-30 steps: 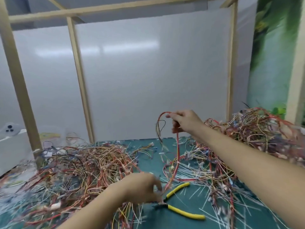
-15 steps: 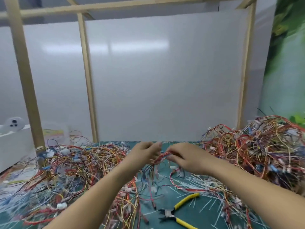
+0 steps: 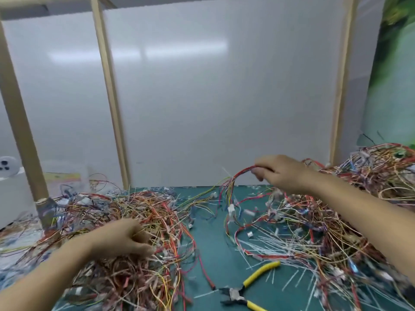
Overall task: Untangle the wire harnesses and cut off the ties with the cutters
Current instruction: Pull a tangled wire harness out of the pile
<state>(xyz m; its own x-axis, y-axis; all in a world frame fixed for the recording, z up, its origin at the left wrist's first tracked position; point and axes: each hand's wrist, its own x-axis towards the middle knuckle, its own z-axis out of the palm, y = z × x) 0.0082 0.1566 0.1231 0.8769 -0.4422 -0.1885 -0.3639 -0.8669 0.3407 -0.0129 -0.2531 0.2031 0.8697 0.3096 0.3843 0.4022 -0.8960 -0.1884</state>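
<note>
So the right hand (image 3: 285, 173) is up off the mat (image 3: 211, 234), fingers curled over and pinching a wire bundle (image 3: 235, 179), mostly red with some yellow and green strands in it. The bundle comes out from under the fingertips (image 3: 258, 168), arches over to the left and drops to the mat, where a small white plug (image 3: 231, 208) hangs on it. The rest trails into a red loop lying on the mat just below.

The left hand (image 3: 125, 239) is low down, sitting on top of the left heap (image 3: 143, 205) of tangled wires. Its fingers are bent down into the strands with the thumb (image 3: 146, 251) towards the front, but it's all motion blur there, so I honestly can't tell if it's actually gripping anything or just resting on the mess.

The cutters (image 3: 244, 290), the ones with yellow handles, are lying flat on the mat near the front edge, between the two forearms, with the nose pointing left and the handles spread. Neither hand touches them, and both hands are well apart from them.

White cut ties (image 3: 269, 241) are scattered over the mat beside the cutters. There's another big heap (image 3: 372, 176) of wires at the far right, behind the right wrist. Wooden posts (image 3: 22, 122) and a white panel (image 3: 224, 97) are at the back.
</note>
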